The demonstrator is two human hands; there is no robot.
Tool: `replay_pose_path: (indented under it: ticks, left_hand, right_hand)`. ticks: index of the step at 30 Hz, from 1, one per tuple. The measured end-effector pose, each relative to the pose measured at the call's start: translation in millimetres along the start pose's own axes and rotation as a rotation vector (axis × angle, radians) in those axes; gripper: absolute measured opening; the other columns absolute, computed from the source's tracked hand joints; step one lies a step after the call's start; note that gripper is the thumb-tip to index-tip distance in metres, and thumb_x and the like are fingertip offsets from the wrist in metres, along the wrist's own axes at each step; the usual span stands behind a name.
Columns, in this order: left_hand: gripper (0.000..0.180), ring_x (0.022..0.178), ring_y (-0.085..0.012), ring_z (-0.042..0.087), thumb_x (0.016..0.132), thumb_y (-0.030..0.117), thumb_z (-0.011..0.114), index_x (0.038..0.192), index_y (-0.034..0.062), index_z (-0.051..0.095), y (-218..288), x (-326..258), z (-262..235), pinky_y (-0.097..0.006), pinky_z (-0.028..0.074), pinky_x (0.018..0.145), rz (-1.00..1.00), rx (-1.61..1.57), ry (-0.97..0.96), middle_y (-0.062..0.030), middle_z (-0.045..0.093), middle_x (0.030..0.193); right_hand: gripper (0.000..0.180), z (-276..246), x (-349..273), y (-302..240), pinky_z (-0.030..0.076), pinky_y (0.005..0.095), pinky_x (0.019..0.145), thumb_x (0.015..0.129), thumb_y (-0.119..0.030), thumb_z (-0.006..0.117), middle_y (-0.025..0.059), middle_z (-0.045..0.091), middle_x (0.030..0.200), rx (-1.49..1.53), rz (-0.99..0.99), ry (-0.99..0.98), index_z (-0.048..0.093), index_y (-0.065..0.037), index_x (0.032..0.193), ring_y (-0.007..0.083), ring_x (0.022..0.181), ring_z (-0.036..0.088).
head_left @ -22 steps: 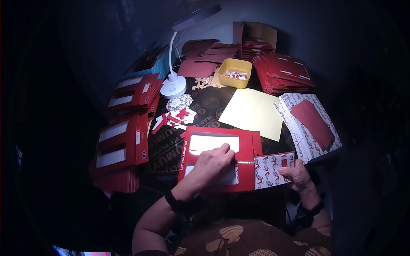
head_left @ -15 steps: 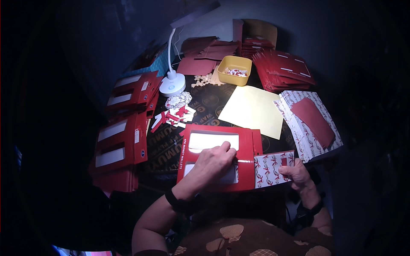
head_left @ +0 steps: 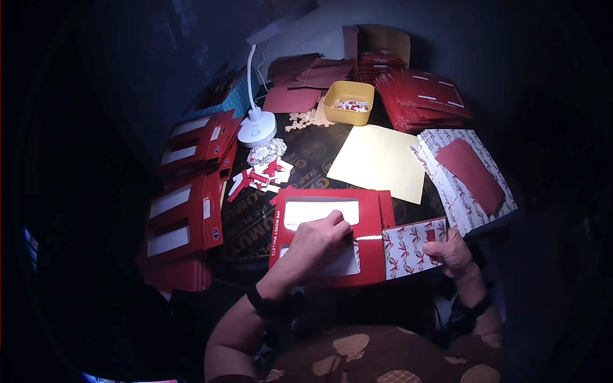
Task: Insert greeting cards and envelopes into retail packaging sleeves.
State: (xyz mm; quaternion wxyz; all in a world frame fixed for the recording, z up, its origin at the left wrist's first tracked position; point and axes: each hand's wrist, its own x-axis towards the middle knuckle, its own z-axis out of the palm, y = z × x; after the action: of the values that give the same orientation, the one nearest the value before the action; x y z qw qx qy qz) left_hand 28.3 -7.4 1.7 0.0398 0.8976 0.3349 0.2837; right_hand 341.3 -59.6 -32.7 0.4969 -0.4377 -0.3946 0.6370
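Below the yellow sheet (head_left: 378, 161), your left hand (head_left: 319, 239) pressing flat on the red window folder (head_left: 325, 236), fingers loose, your right hand (head_left: 452, 252) just right of it, pinching the patterned envelope (head_left: 408, 247).

Left hand (head_left: 322, 239) flat, pressing; right hand (head_left: 452, 252) pinching.

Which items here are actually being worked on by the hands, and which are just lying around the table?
In hand:
- red windowed folder, pressed by the left hand
- patterned envelope, held by the right hand

Lying about:
- yellow tray of scraps
- yellow sheet
- white desk lamp
- stacks of red folders
- patterned stack to the right
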Motion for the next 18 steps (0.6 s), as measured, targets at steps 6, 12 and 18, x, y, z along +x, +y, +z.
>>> replay_pose_path:
  ticks: [6, 12, 18]
  left_hand:
    - [0.014, 0.073, -0.0271, 0.067, 0.079, 0.008, 0.068, 0.091, 0.0064, 0.063, 0.1, -2.1, 1.0, -0.038, 0.053, 0.060, -0.015, 0.040, -0.025, -0.0080, 0.061, 0.091]
    - [0.010, 0.073, -0.0271, 0.066, 0.081, 0.010, 0.066, 0.089, 0.0058, 0.062, 2.8, -1.5, 4.4, -0.038, 0.053, 0.060, -0.030, 0.097, -0.040, -0.0085, 0.060, 0.088]
    - [0.009, 0.073, -0.0275, 0.066, 0.081, 0.010, 0.065, 0.088, 0.0049, 0.061, 5.1, 0.7, 4.4, -0.038, 0.053, 0.059, -0.039, 0.103, -0.043, -0.0089, 0.059, 0.087]
  right_hand:
    - [0.008, 4.8, -1.3, -11.9, 0.044, 0.0203, 0.050, 0.081, -0.001, 0.067, 0.0016, 0.066, 0.075, -0.021, -0.041, -0.022, 0.068, -0.003, 0.088, 0.0052, 0.057, 0.056]
    - [0.014, 4.8, -1.4, -17.1, 0.049, 0.0215, 0.055, 0.081, 0.001, 0.066, 0.0072, 0.071, 0.084, -0.033, -0.007, -0.065, 0.070, 0.002, 0.095, 0.0078, 0.064, 0.063]
    - [0.015, 7.7, 0.3, -18.1, 0.049, 0.0215, 0.055, 0.080, 0.003, 0.066, 0.0075, 0.071, 0.084, 0.011, 0.032, -0.024, 0.070, 0.003, 0.095, 0.0082, 0.063, 0.063]
